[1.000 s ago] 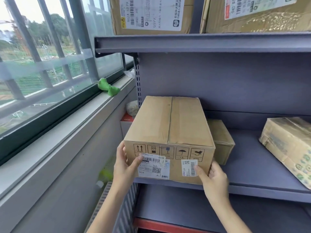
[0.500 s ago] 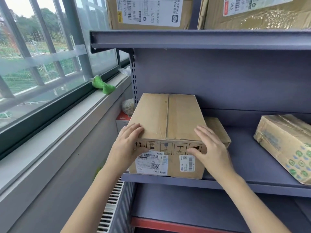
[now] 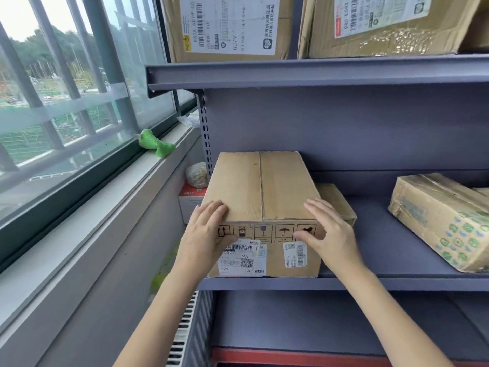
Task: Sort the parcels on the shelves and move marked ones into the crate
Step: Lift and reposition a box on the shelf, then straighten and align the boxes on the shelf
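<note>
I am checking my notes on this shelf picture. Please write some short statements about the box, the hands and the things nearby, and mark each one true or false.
1. Both hands rest on the front top edge of the cardboard box. True: left hand, right hand.
2. The box stands on the window sill. False: it stands on the grey shelf.
3. The box front carries two white labels. True: a larger label and a smaller label.
4. The green object lies on top of the box. False: it lies on the window sill.
5. A taped parcel lies to the right on the same shelf. True.
</note>
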Tool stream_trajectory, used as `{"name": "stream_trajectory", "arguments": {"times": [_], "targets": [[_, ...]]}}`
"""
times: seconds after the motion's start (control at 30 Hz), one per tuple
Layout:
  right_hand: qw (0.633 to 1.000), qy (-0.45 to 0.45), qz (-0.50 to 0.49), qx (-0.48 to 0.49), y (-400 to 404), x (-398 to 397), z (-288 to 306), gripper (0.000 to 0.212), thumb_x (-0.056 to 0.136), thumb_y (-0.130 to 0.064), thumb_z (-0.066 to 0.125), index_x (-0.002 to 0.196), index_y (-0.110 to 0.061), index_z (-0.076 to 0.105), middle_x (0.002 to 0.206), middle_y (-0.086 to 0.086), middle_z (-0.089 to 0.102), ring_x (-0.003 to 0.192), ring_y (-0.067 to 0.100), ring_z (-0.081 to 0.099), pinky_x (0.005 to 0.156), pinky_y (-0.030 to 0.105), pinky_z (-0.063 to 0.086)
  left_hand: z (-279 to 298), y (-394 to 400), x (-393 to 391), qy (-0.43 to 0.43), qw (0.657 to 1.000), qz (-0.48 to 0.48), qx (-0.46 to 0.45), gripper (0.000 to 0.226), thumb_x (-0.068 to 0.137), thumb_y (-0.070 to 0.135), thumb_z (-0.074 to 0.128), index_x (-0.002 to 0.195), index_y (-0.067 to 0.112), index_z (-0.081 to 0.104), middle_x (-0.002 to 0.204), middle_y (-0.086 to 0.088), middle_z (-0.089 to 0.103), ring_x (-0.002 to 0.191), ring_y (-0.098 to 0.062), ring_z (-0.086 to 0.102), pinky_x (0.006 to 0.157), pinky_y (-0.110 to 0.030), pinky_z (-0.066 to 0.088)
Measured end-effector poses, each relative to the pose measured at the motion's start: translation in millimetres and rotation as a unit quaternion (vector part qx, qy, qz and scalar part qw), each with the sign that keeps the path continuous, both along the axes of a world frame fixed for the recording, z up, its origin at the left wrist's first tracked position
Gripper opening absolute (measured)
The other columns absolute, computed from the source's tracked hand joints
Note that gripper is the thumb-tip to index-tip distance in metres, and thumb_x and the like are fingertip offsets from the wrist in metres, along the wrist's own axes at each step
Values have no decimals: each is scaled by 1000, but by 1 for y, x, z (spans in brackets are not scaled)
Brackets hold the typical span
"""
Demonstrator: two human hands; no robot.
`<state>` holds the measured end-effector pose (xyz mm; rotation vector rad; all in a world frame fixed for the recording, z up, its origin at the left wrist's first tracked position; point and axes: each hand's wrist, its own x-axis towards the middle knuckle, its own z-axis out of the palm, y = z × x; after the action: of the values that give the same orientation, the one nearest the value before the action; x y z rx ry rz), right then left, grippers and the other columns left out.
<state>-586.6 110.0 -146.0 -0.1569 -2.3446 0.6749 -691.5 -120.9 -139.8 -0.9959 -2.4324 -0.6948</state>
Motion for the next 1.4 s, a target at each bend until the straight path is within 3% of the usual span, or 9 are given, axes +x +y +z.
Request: {"name": "stream_trajectory", "arguments": {"times": [0.13,0.3,0.47,0.6,0.73,0.83,0.97,1.23,1.4], "targets": [[1000,-18,1,1,-1,1,4,63,71,-22,77,128,-9,53,138,2,49,125,1,33,97,-7,8,5,-2,0,3,1000,-7,-11,59,77,27,73,126,2,51,136,-10,49,130,-30,39,112,-43,26],[999,4,-24,-38,5,16,14,58,75,-25,74,128,-13,55,135,0,52,117,0,38,102,18,28,20,2,9,61,996,-61,-9,52,77,22,74,122,4,56,128,-11,58,124,-29,48,107,-39,28],[997,3,-53,-54,22,40,15,52,79,-23,71,127,-13,55,136,2,51,119,4,41,99,19,29,35,32,32,55,989,-118,64,41,79,10,70,117,1,59,124,-12,60,123,-28,49,100,-23,31],[994,-8,-88,-67,47,55,5,46,82,-22,68,125,-12,56,135,3,52,125,15,45,98,18,29,28,59,51,65,983,-167,47,35,81,6,66,114,-1,59,118,-14,63,118,-30,53,97,-34,42],[987,-29,-76,-138,68,52,-4,41,82,-19,68,122,-13,59,135,3,51,125,19,46,104,28,36,14,87,75,78,981,-167,60,29,80,7,59,107,-1,63,108,-10,68,110,-27,60,92,-24,40],[984,-55,-53,-159,90,41,-8,39,83,-17,66,121,-15,59,136,3,50,126,21,45,105,33,36,3,115,91,80,981,-170,48,25,78,2,61,103,0,66,108,-8,68,109,-26,60,96,-28,41],[987,-104,-24,-123,118,20,-17,45,84,-19,65,127,-16,53,146,5,38,136,22,30,105,29,26,-2,137,99,104,985,-124,58,19,76,-1,62,95,-1,67,104,-9,69,106,-25,59,94,-37,46],[978,-203,43,21,131,-30,-18,71,81,-32,64,142,-30,28,156,8,-6,142,33,-1,113,49,20,4,161,141,75,994,12,76,21,78,1,59,97,0,68,106,-6,68,106,-19,55,95,-12,34],[960,-239,114,89,134,-49,-19,62,87,-27,60,143,-21,32,156,10,12,143,33,-4,107,45,30,2,177,163,63,993,69,68,22,74,-2,61,94,2,69,104,-5,69,101,-23,59,92,-18,36]]}}
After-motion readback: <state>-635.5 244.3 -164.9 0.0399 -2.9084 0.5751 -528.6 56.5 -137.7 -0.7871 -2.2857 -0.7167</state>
